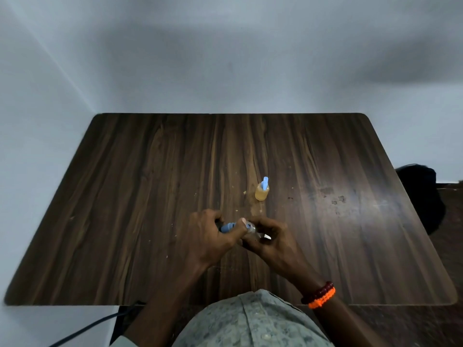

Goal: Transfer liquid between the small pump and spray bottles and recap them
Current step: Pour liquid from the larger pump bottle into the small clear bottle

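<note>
Shirt [253,321]: pale grey-green, mottled print, buttoned front
Forearms: bare
Right wrist: dark red bead bracelet [317,292], beside it a braided bright orange band [322,298]
Left wrist: bare

Stands mid-desk [150,196]: small amber-filled bottle with blue pump top [262,191], at 12 o'clock from both hands [210,236], well apart.

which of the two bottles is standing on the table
The yellow bottle, with amber liquid and a blue top, stands alone beyond the hands. The clear bottle is held above the table, tipped sideways.
</note>
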A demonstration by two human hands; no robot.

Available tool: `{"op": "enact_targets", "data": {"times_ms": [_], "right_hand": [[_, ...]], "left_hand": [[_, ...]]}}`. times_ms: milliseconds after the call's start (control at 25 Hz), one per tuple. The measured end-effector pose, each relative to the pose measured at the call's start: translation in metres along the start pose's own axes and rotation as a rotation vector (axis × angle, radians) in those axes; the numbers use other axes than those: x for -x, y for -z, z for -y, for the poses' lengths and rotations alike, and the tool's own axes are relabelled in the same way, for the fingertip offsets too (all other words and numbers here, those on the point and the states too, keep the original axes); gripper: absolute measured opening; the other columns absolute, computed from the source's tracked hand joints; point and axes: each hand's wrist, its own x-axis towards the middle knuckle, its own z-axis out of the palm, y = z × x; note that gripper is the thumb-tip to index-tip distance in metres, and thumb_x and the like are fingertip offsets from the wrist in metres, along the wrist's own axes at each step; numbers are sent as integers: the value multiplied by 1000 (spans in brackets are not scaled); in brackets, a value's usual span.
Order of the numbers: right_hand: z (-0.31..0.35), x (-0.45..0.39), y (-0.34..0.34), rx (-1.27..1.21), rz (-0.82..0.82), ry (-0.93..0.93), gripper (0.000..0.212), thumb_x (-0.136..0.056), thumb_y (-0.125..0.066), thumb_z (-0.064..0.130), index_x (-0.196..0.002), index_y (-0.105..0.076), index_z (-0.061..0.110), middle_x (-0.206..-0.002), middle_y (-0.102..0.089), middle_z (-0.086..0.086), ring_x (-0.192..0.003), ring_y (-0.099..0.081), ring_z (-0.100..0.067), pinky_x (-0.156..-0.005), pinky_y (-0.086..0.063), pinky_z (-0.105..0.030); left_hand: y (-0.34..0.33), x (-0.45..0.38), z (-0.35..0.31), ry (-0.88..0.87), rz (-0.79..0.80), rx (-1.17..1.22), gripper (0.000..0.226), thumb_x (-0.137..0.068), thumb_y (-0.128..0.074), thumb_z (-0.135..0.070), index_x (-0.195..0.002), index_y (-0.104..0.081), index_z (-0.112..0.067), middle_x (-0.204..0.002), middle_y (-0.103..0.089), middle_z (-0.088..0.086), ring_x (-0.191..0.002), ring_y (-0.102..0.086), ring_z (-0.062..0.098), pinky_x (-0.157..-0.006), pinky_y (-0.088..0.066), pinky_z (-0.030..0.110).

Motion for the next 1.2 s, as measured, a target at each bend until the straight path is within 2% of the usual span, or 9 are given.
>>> {"op": "enact_targets", "data": {"times_ms": [80,200,440,640,760,880,1040,1120,1200], "right_hand": [[1,0,0,-20,-6,1,30,-91,-79,28,-120,-76,18,-113,-80,3,-106,-76,-19,-86,-66,-51],[3,-2,2,-21,-33,27,34,-89,-78,39,-120,-77,24,-111,-80,6,-105,-77,-16,-85,-67,-49],[-6,1,-3,19,-10,-9,29,-90,-83,26,-118,-77,22,-111,-80,6,-105,-76,-15,-85,-66,-50],[5,-3,3,-10,-30,42,36,-86,-80,41,-121,-76,32,-113,-80,10,-105,-77,-11,-86,-67,-42],[2,-5,1,-7,-17,38,35,-89,-83,31,-122,-76,25,-113,-80,7,-105,-77,-14,-85,-67,-43],[0,-4,-2,-32,-7,48,26,-92,-81,28,-118,-77,27,-110,-80,9,-103,-77,-13,-80,-64,-29],[8,-8,0,-86,-39,55,32,-90,-79,45,-118,-78,30,-112,-81,6,-105,-78,-15,-84,-68,-40],[10,-11,1,-55,-56,68,37,-88,-78,52,-116,-78,29,-109,-82,5,-103,-78,-16,-83,-67,-44],[5,-13,2,-32,-53,76,33,-89,-81,44,-116,-78,27,-108,-82,5,-102,-78,-16,-82,-67,-42]], "left_hand": [[-2,0,0,6,-14,14,78,-68,-37,-89,-61,-62,-16,-52,-52,-3,-46,-45,6,-49,-31,18],[-2,-1,0,18,13,54,99,-60,-31,-101,-64,-65,-8,-54,-56,5,-47,-44,6,-50,-36,19],[-4,1,2,22,-2,17,72,-67,-39,-87,-58,-63,-19,-49,-50,-6,-44,-44,5,-48,-30,19],[-2,-3,1,6,-16,70,99,-62,-29,-105,-56,-60,-10,-47,-49,1,-44,-43,8,-49,-37,24],[-2,-3,1,12,-20,39,82,-69,-37,-96,-53,-58,-18,-46,-47,-6,-43,-43,7,-48,-34,22],[-2,-3,1,-5,-31,34,71,-71,-41,-89,-52,-56,-23,-44,-46,-8,-41,-44,6,-47,-30,18],[0,-6,1,3,-19,72,99,-62,-27,-105,-57,-58,-12,-48,-47,-5,-44,-42,6,-49,-34,22],[1,-7,1,0,-1,80,99,-64,-27,-103,-59,-59,-10,-50,-48,-2,-46,-43,7,-51,-35,22],[1,-7,1,7,-5,79,90,-70,-34,-94,-58,-60,-9,-49,-50,4,-45,-43,8,-50,-35,24]]}}
